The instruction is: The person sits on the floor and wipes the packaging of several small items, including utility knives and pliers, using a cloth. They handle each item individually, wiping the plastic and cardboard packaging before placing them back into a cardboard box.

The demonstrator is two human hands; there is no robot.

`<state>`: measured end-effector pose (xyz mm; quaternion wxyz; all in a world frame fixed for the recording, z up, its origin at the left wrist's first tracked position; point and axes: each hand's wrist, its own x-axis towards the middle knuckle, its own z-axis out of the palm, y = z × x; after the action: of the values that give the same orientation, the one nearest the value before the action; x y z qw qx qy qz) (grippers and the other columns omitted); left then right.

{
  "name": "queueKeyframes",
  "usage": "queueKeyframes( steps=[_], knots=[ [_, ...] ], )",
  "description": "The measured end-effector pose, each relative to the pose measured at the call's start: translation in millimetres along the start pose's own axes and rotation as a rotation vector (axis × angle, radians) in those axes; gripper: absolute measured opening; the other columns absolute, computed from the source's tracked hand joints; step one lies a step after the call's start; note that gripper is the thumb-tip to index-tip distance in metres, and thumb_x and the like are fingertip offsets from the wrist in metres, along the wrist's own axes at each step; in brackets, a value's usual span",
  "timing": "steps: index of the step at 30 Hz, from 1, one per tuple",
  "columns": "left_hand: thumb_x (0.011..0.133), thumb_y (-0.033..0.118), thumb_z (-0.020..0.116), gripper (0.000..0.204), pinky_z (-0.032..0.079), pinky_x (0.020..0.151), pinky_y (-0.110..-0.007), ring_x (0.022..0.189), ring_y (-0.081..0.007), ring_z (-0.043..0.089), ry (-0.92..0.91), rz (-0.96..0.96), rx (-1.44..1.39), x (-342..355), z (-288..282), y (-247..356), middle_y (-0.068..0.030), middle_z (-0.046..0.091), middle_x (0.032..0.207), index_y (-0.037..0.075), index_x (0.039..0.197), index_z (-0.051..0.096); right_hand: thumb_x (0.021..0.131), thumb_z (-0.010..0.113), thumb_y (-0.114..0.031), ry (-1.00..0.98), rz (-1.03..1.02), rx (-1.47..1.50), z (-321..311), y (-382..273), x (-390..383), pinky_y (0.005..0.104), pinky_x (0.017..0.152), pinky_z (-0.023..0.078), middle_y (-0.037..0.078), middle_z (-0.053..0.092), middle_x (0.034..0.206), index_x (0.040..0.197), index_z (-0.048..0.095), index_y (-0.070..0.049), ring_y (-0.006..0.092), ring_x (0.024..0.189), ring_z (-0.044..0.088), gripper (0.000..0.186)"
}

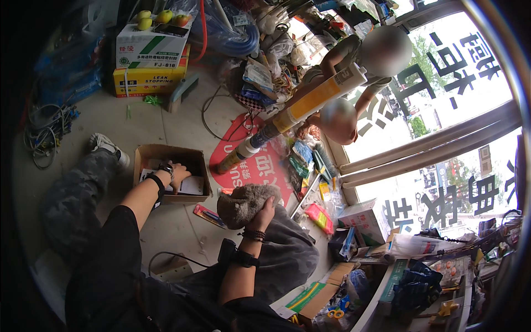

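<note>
My left hand [178, 174] reaches into an open cardboard box [142, 154] on the floor, fingers bent and apart over a white flat item [192, 185] inside; their tips are partly hidden. My right hand [262, 213] is closed on a grey fuzzy cloth [238, 206] above my right knee. Just beyond it, a tall column of yellow, white and dark cylinders [304, 100] rises from a red floor sign [232, 171]. A flat red-and-blue package [209, 216] lies between my hands, near the box.
Two people [386, 51] [337, 122] are behind the column. Stacked boxes with apples [152, 47] and a cable coil [47, 130] are at the left. Piled goods [321, 188] line the window [442, 72]. A cluttered shelf [420, 288] is at my right, a black cable [177, 255] near my legs.
</note>
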<state>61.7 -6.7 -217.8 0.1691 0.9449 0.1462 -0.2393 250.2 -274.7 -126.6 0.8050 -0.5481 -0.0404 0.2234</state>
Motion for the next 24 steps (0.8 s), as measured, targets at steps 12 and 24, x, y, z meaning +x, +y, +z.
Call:
queueKeyframes(
  steps=[12, 24],
  knots=[
    [0.046, 0.026, 0.085, 0.096, 0.047, 0.092, -0.040, 0.108, -0.0320, 0.049, 0.644, -0.006, -0.305, -52, -5, -13, -0.0131, 0.049, 0.114, 0.003, 0.131, 0.048, 0.101, 0.045, -0.036, 0.025, -0.070, -0.171, 46, -14, -27, 0.0355, 0.083, 0.051, 0.011, 0.061, 0.110, 0.125, 0.051, 0.003, 0.0229, 0.095, 0.062, 0.046],
    [0.064, -0.002, 0.076, 0.092, 0.044, 0.106, -0.036, 0.123, -0.0194, 0.045, 0.984, 0.403, -1.171, -172, -90, 9, -0.0051, 0.045, 0.126, 0.014, 0.144, 0.034, 0.101, 0.044, -0.037, -0.255, 0.079, -0.109, 121, -49, -68, 0.0364, 0.083, 0.053, 0.013, 0.063, 0.110, 0.121, 0.053, 0.002, 0.0238, 0.095, 0.064, 0.045]
  ],
)
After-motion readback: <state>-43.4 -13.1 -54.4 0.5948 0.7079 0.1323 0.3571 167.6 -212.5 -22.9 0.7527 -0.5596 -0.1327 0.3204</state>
